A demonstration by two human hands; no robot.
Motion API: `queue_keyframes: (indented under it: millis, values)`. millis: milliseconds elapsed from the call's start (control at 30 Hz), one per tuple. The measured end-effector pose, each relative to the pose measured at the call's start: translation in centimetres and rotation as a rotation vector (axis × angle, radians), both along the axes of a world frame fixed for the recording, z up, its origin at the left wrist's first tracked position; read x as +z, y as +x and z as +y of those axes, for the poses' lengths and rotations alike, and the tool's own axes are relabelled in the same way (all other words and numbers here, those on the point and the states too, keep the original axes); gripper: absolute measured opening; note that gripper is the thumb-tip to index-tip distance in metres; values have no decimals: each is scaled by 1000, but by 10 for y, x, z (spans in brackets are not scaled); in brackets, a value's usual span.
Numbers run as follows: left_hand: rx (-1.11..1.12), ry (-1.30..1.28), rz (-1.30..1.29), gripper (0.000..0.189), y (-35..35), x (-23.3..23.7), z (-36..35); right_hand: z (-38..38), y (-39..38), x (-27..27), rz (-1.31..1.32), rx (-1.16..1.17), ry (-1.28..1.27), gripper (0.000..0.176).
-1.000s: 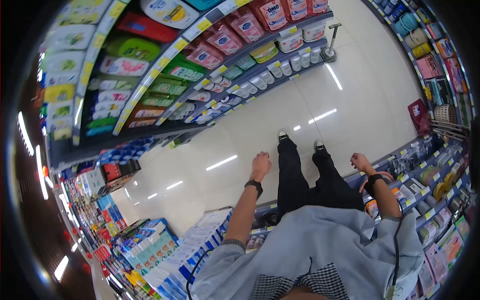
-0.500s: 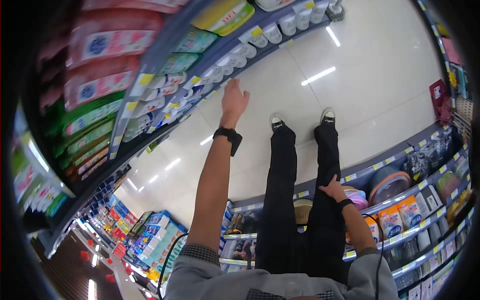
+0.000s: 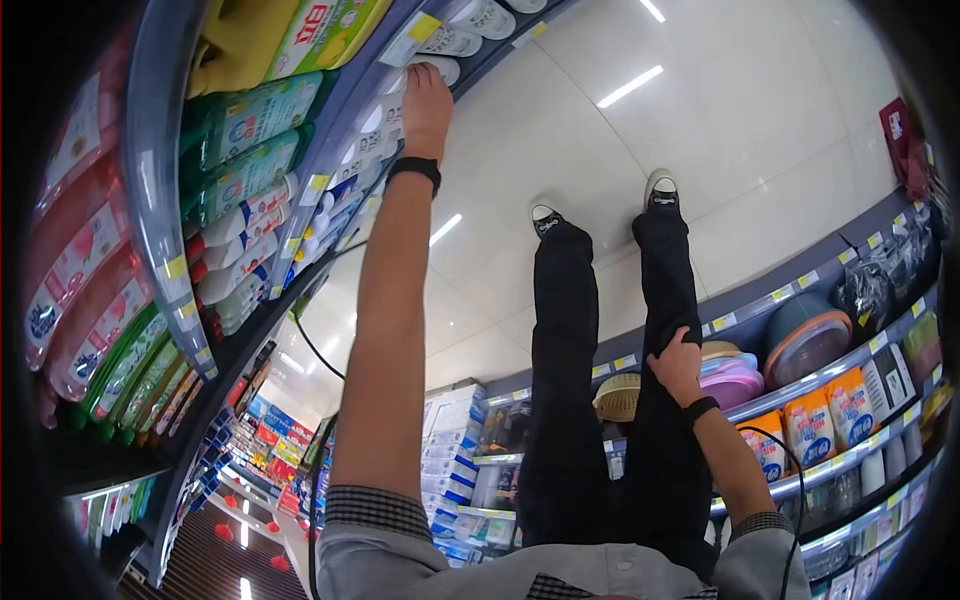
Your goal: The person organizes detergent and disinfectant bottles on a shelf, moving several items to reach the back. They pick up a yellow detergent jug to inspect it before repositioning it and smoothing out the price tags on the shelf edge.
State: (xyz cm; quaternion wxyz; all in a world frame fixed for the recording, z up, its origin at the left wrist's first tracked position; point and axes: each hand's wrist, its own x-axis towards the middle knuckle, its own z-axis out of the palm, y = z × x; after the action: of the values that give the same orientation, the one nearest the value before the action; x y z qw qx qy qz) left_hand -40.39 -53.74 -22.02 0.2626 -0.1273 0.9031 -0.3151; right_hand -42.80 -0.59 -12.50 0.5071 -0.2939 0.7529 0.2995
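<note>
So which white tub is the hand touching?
The white tub right under the left hand; the other white tubs farther along the shelf lie untouched.

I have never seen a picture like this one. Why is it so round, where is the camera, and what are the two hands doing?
There is no machine here. A person wears one camera on the head, looking forward and down, and its wide lens bends the shop aisle into a circle. You see the person's own body from above: black trousers, shoes and a pale floor. The left hand, with a dark wristband, reaches to the shelving and lies on a white pack. It is not clear whether its grip has closed. Green pouches stand nearby. The right hand rests on the right trouser leg and holds nothing. Beside it, shelves carry bowls and a basket.
</note>
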Motion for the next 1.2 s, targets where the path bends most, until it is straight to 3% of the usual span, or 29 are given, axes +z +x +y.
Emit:
queue_keyframes:
  millis: [33, 167, 333, 467, 533, 800, 867, 900, 933, 1000, 1067, 1133, 1200]
  values:
    - [-48, -108, -151, 39, -6, 0, 1, -1, -2, 0, -13, -9, 1, 93]
    - [-91, -173, -172, 40, -12, -11, -11, -1, 3, -4, 12, -18, -16, 91]
    - [-135, -311, -419, 44, -14, -8, -8, 0, 8, -10, 87, 1, 10, 88]
    - [-177, -379, -380, 45, -6, -19, -19, -13, -1, -3, 69, -42, 72, 88]
    - [-299, -330, -318, 43, 1, -20, -26, -12, 0, -4, 70, -51, 63, 87]
    - [-313, -199, -110, 40, 7, -24, -40, -14, -15, -4, 11, -126, 42, 83]
    - [-273, -176, -101, 40, 9, -30, -42, -7, -28, -11, -139, -265, 33, 72]
    - [-277, -149, -88, 40, 9, -27, -42, -18, -46, -18, -251, -340, 10, 56]
    - [-280, -121, -74, 40, 9, -24, -42, -41, -59, -23, -306, -296, -96, 43]
    - [-291, -104, -23, 38, 10, -22, -43, -91, -73, -50, -308, -381, -616, 23]
    - [-299, -89, 25, 37, 15, -18, -42, -174, -89, -64, -312, -337, -938, 22]
    - [-68, 170, 209, 35, 16, -11, -36, -270, -101, -71, -395, -440, -1034, 30]
    - [-51, 171, 304, 38, 14, 9, -18, -346, -98, -80, -405, -480, -1287, 30]
